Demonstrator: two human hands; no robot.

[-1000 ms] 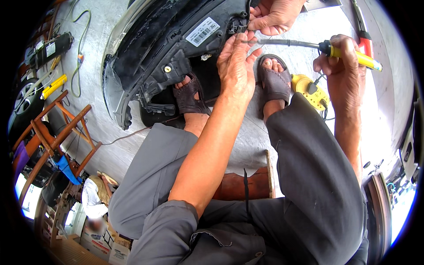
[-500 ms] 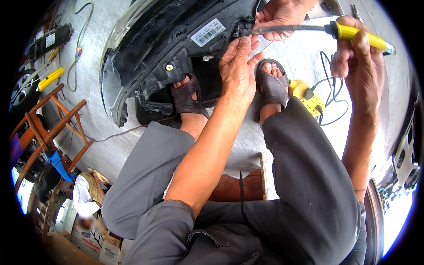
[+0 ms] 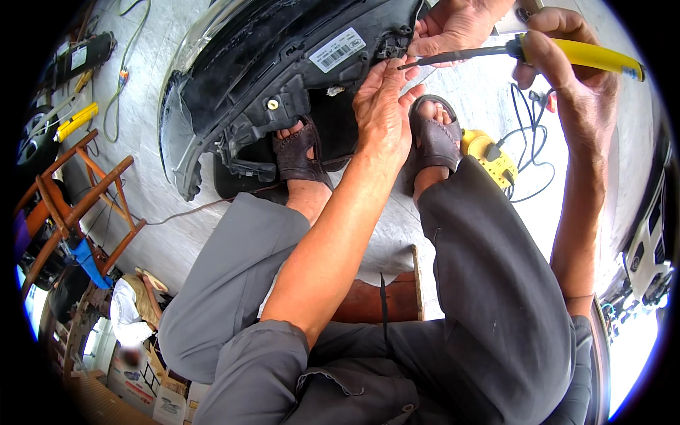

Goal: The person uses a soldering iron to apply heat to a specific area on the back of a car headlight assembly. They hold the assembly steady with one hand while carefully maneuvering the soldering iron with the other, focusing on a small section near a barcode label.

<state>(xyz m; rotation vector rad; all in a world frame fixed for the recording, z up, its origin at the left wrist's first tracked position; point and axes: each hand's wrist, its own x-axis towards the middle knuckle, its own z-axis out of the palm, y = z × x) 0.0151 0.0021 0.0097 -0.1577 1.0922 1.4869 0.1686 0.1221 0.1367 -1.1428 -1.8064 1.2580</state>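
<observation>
A car headlight (image 3: 283, 88) lies at the upper left, black housing upward, with a white barcode label. My left hand (image 3: 382, 106) reaches to its right corner bracket, fingertips pinched together; what they hold is hidden. My right hand (image 3: 577, 88) grips the yellow handle of a screwdriver (image 3: 482, 53). Its long dark shaft points left, and its thin tip is at my left fingertips, beside the bracket. Another person's hand (image 3: 453, 28) is at the same corner from above, fingers bent against the housing edge.
A yellow power strip (image 3: 489, 156) with black plugs and cables stands right of my right sandal (image 3: 437, 134). At left are a brown wooden stool frame (image 3: 92, 205) and a yellow tool (image 3: 76, 122). A person in a white shirt (image 3: 127, 312) is at the lower left.
The screwdriver's tip has dropped from the bracket to my left fingertips. My right hand has moved slightly up, its handle farther right. My left hand has barely moved.
</observation>
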